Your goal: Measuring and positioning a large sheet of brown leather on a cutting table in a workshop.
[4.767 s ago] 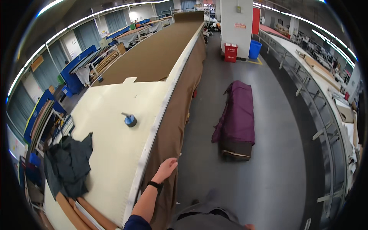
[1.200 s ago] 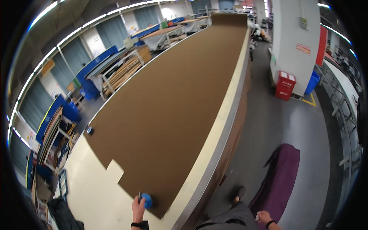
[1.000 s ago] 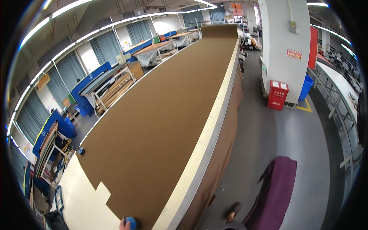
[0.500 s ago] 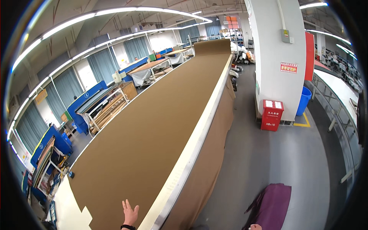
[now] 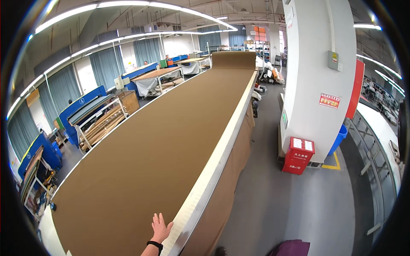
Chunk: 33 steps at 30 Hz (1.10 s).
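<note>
My left hand point(image 5: 161, 228), with a black band on its wrist, is over the near right part of a long table, fingers spread and holding nothing. Beneath it lies a wide sheet of brown fabric point(image 5: 145, 141), spread smooth along the table; whether the palm touches it I cannot tell. Just right of the hand runs the table's pale edge strip point(image 5: 200, 179). Brown cloth point(image 5: 224, 200) hangs down the table's side. At the lower edge, a purple fabric bundle point(image 5: 292, 248) shows only its top. My right hand is out of view.
A brown fabric roll point(image 5: 233, 60) sits at the table's far end. To the right, a red box point(image 5: 299, 155) stands by a white pillar point(image 5: 316, 81), with a blue bin point(image 5: 338, 140) behind. Blue machines point(image 5: 81, 109) line the left. Several fabric rolls point(image 5: 271, 74) lie beyond the aisle.
My view has shifted forward along the table. The left hand is now nearer the edge strip. The right hand and most of the purple fabric have dropped out of view.
</note>
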Motion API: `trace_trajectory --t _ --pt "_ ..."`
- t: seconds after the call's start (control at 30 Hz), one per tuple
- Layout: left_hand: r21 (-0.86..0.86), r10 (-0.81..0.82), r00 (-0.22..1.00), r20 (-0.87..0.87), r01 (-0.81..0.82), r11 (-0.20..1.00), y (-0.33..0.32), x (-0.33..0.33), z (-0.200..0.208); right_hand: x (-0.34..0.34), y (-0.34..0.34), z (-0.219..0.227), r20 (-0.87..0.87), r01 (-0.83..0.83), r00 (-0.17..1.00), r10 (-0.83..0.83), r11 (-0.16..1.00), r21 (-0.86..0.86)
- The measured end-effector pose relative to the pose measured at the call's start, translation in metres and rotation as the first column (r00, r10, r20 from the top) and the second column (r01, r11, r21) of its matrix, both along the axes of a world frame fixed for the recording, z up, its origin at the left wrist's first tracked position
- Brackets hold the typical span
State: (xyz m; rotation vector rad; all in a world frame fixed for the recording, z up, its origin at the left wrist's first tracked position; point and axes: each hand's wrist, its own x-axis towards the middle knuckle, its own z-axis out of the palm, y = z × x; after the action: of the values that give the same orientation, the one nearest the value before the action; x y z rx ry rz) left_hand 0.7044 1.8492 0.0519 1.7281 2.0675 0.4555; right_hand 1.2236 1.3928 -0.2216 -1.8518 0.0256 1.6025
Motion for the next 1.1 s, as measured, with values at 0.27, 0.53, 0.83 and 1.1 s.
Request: trace_trajectory --t 0.27,0.53,0.83,1.1 --pt "-0.030 -0.143 0.989 -0.047 0.142 0.989 0.182 0.114 -0.006 0.039 0.092 -0.039 0.784 -0.799 0.155 0.601 0.543 -0.259" --pt "-0.041 -0.051 0.995 -0.089 0.047 0.998 0.284 0.184 -0.049 0.171 0.308 -0.003 0.378 -0.286 0.899 0.223 0.951 0.121" --pt "-0.196 0.135 0.989 -0.067 -0.146 0.970 0.385 0.266 -0.023 0.330 0.668 0.100 0.259 -0.092 0.966 -0.009 0.922 0.376" --pt "-0.006 0.060 0.998 -0.015 -0.060 0.998 0.606 0.349 -0.043 0.375 0.850 0.112 0.460 -0.363 0.868 0.188 0.872 0.328"
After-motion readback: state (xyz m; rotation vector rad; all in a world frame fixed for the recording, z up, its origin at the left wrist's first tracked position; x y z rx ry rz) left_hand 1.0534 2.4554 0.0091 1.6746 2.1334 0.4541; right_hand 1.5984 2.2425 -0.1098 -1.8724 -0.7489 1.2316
